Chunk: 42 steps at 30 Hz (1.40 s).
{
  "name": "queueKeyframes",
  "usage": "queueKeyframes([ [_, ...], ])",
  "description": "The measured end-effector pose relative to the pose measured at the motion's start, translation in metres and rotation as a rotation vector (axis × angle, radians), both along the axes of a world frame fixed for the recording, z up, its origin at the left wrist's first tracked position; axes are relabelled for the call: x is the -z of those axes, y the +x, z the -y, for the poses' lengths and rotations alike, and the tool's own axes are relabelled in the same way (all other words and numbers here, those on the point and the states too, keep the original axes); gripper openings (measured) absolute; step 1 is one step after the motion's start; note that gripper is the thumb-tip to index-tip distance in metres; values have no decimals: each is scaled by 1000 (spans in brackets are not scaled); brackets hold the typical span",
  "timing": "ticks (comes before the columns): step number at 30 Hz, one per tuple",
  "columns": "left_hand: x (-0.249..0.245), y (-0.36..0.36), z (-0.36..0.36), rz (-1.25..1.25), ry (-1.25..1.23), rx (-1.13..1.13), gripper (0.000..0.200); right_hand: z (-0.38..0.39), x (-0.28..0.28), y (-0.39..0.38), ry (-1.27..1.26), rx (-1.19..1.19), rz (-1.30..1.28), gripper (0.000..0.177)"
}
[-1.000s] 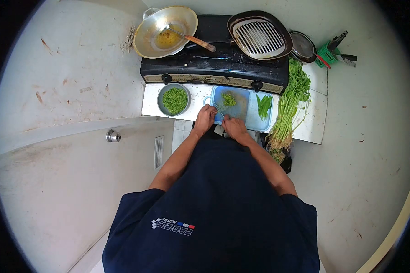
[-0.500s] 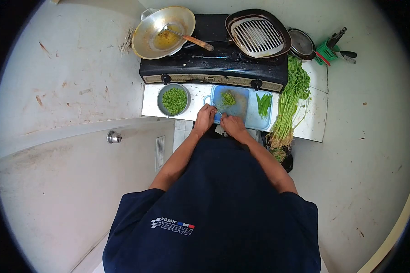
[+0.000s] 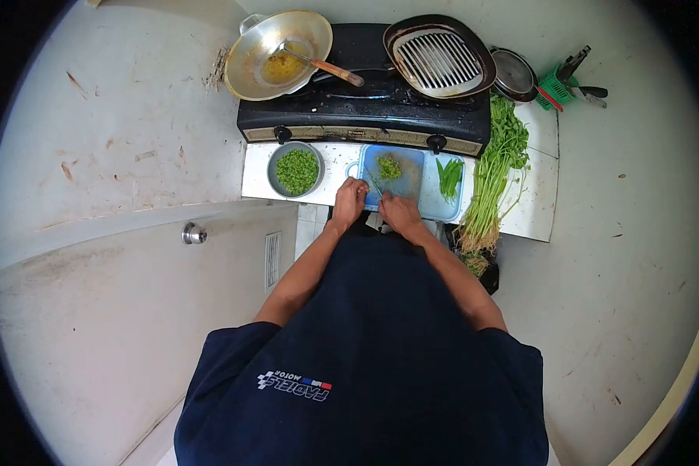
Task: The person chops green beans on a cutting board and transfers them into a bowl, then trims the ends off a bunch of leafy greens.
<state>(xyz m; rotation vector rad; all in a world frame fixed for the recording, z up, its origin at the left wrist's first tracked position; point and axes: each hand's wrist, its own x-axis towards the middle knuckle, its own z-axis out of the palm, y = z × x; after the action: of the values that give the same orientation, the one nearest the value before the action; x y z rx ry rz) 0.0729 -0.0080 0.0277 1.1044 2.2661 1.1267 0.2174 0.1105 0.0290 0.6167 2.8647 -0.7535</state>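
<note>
My right hand is closed round a small knife, whose thin blade points up and left over the blue cutting board. My left hand is at the board's near left edge, fingers pinched together. What they hold is hidden or too small to name. Beyond both hands lies a small heap of chopped green pieces. Several long green pods, like beans or chillies, lie at the right of the board in a light blue tray.
Left of the board stands a grey bowl of chopped greens. A bunch of leafy greens with roots lies at right. Behind is a black stove bearing a wok with a ladle and a grill pan. A green basket holds utensils.
The knife blade has shifted slightly and shows more clearly over the board. My right hand has moved very slightly; my left hand stays in place.
</note>
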Motion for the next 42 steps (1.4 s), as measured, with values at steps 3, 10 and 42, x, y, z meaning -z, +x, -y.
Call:
queueKeyframes([
  [3,-2,1,0,8,3,-17,9,3,-9,1,35,-14,4,30],
  [10,-3,2,-2,11,26,-32,7,9,-5,7,23,-38,-3,29],
  [42,1,5,0,-16,46,-30,11,-15,-6,1,-22,45,68,33],
])
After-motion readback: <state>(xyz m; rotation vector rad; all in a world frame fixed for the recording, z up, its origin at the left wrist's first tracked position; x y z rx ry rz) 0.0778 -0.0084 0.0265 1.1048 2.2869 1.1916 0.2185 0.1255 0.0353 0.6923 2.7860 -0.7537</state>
